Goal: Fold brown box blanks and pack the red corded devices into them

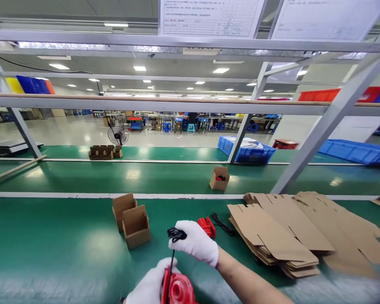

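Note:
Both my hands wear white gloves. My left hand [150, 285] grips a red round plastic device [177, 289] at the bottom edge of the view. My right hand [196, 242] is closed on a coiled black cord [176, 233] that runs down to the red device. Just beyond my right hand lie a second red device [207, 226] and a loose black cord [223, 223] on the green table [66, 245]. Two open small cardboard boxes [131, 221] stand upright to the left of my hands.
A stack of flat unfolded cartons [288, 236] lies to the right. One small box [219, 177] with something red inside sits on the green conveyor belt. Blue bins [247, 150], a small fan [118, 135] and grey frame bars [323, 126] lie beyond.

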Tool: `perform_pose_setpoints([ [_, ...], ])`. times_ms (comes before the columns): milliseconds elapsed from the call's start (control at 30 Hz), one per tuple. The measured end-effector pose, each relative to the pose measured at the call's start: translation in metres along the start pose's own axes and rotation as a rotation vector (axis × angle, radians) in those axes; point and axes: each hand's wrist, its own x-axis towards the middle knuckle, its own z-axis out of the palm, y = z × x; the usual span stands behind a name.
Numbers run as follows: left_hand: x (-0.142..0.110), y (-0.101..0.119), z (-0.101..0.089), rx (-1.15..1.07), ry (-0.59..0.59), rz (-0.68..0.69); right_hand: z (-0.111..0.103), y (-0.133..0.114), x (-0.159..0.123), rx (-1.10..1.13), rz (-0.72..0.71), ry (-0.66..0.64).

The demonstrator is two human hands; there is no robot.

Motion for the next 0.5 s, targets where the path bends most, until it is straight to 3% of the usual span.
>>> perform_pose_setpoints([
  [67,-0.005,-0.001,-0.004,-0.183,0.082,0.028,0.029,0.018,-0.007,0.062,0.044,0.033],
  [133,-0.009,0.002,-0.012,-0.353,0.173,0.042,0.061,0.029,-0.021,0.081,-0.012,0.077],
  [267,-0.011,0.005,-0.021,-0.664,0.257,-0.130,0.103,0.035,-0.047,-0.013,-0.337,0.173],
  [333,-0.012,0.000,-0.022,-0.705,0.228,-0.208,0.102,0.031,-0.050,-0.130,-0.450,0.108],
  [433,-0.014,-0.012,-0.020,-0.730,0.204,-0.295,0.082,0.018,-0.043,-0.465,-0.595,-0.066],
  [500,-0.017,-0.018,-0.018,-0.727,0.103,-0.385,0.067,0.008,-0.035,-0.618,-0.645,-0.162],
])
